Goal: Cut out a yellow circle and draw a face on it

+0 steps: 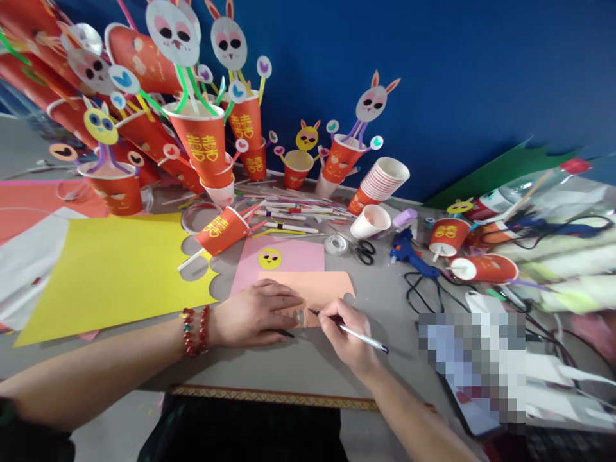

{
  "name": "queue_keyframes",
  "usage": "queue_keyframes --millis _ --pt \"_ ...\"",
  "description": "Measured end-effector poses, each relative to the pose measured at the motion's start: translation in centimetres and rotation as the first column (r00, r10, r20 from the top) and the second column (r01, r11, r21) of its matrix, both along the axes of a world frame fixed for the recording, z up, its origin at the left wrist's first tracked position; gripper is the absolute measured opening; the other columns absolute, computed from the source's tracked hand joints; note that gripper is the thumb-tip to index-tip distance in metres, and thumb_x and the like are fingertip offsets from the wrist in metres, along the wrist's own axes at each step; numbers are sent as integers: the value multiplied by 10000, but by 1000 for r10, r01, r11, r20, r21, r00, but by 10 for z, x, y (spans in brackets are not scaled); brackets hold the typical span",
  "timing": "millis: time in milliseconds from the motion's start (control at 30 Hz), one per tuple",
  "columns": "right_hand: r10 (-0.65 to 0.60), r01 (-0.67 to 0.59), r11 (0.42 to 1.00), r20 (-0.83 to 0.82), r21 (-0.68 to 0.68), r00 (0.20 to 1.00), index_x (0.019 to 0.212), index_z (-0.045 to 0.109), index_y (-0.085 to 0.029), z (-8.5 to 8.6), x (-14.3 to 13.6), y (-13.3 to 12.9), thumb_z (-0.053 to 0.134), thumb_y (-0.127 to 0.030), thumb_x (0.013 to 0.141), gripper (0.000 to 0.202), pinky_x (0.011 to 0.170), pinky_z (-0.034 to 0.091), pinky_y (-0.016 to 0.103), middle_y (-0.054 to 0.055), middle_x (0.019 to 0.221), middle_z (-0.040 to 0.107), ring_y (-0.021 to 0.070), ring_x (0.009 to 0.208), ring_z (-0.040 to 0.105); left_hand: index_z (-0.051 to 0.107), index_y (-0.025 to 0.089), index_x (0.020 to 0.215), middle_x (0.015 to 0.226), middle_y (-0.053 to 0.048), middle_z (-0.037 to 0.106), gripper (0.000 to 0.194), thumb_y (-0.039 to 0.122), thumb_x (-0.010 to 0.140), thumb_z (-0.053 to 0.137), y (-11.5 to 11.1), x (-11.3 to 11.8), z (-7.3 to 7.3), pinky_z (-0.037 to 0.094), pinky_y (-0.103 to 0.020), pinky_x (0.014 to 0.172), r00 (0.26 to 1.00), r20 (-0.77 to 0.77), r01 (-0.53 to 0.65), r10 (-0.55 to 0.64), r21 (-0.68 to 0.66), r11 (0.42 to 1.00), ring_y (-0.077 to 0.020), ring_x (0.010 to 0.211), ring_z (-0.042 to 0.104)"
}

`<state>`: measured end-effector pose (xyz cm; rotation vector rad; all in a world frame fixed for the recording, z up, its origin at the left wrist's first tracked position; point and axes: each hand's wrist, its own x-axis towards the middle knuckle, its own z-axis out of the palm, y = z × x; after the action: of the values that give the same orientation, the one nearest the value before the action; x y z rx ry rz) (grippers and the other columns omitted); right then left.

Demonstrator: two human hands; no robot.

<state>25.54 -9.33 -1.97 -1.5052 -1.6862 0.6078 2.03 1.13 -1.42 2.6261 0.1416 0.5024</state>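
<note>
My left hand [255, 312] lies flat, fingers stretched out, on a peach-orange sheet of paper [327, 283] with small cut-outs along its lower edge. My right hand [351, 337] grips a white pen [362, 336] with a dark end. Its tip points at the peach sheet just right of my left fingertips. Under my left fingers a short dark object [286, 333] shows in part; its kind is unclear. Behind the peach sheet is a pink sheet [301, 251], and a small yellow disc with a drawn face [270, 258] rests on it.
A large yellow sheet [120, 273] spreads left. Red paper cups [199, 144] with rabbit faces on straws crowd the back left. Markers [289, 226], tape [335, 244], black-handled scissors [364, 251], a blue glue gun [414, 253] and cables lie beyond and right. The table's patterned front edge [269, 396] is near me.
</note>
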Motion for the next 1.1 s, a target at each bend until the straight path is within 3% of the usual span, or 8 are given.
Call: queue_keyframes --millis 1100 --pt "5 -6 1000 16 15 1000 699 509 -235 0 0 0 531 -159 894 211 530 388 240 -35 597 550 125 528 501 668 231 1192 1406 -102 606 296 410 1008 519 0 0 0 438 -445 1039 1000 -18 0 0 14 1000 -287 1278 551"
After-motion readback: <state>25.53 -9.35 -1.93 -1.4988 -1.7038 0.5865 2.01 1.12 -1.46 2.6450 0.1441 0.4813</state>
